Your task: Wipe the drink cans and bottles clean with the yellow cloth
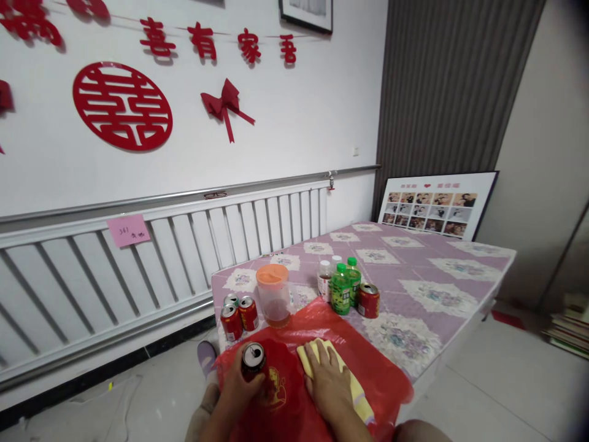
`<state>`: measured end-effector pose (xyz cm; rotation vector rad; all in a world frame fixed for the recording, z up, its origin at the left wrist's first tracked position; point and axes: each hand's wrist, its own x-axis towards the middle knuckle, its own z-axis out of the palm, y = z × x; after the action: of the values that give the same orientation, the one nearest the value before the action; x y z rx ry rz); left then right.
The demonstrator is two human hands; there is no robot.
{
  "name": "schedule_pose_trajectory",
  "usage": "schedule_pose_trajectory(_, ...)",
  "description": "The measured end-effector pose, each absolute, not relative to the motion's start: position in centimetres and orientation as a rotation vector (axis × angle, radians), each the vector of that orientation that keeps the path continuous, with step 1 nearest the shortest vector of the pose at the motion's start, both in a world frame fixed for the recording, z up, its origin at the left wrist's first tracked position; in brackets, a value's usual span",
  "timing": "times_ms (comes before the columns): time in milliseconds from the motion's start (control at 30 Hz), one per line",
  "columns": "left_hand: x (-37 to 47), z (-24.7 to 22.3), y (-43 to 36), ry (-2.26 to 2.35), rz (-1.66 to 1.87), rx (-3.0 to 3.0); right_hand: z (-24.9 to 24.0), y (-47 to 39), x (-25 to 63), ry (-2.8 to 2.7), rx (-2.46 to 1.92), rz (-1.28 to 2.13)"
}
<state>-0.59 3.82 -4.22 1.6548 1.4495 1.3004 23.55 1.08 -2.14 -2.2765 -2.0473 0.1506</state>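
My left hand (242,383) is wrapped round a dark, opened can (254,357), held upright above the red plastic sheet (368,362) at the table's near end. A red tray or dish (280,353) with a gold print lies beneath and beside the can. My right hand (329,383) lies with fingers spread on a folded yellow cloth (359,393), which rests on the red plastic. Just beyond my left hand stand red cans (231,323) and a pitcher (275,298) with an orange lid and some brown liquid at its bottom.
Green-capped bottles (340,291), a white-capped bottle (324,279) and a red can (369,301) stand at mid-table. The purple patterned tablecloth (437,270) stretches right to a photo board (427,205). A radiator (184,258) runs along the wall.
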Motion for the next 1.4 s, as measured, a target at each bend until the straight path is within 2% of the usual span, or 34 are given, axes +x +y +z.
schedule_pose_trajectory(267,-0.7,-4.4,3.8,1.454,1.259,1.660,-1.5,1.5,25.7,-2.093,-2.190,0.506)
schedule_pose_trajectory(533,-0.7,-4.3,4.0,1.477,1.283,1.672,-3.1,1.3,27.1,-2.129,-2.061,0.229)
schedule_pose_trajectory(733,-0.6,-4.0,3.9,1.444,1.299,1.633,-3.3,3.1,28.6,-1.962,-1.739,0.311)
schedule_pose_trajectory(833,-0.2,-3.3,3.6,1.430,1.300,1.602,-1.3,4.0,28.2,-1.758,-1.530,0.438)
schedule_pose_trajectory(967,-0.1,-3.0,3.3,1.412,1.266,1.533,1.6,4.9,25.7,-1.540,-1.260,0.855)
schedule_pose_trajectory(1067,-0.3,-3.4,3.4,1.412,1.242,1.512,1.5,5.2,24.4,-1.439,-1.190,1.076)
schedule_pose_trajectory(1167,-0.5,-4.2,3.5,1.482,1.271,1.512,0.1,5.0,23.9,-1.386,-1.200,1.158)
schedule_pose_trajectory(1300,-0.2,-5.0,3.5,1.554,1.295,1.511,-1.3,4.6,23.8,-1.437,-1.219,1.152)
schedule_pose_trajectory(1400,0.3,-5.2,3.1,1.579,1.298,1.509,-2.1,4.5,23.6,-1.569,-1.256,0.964)
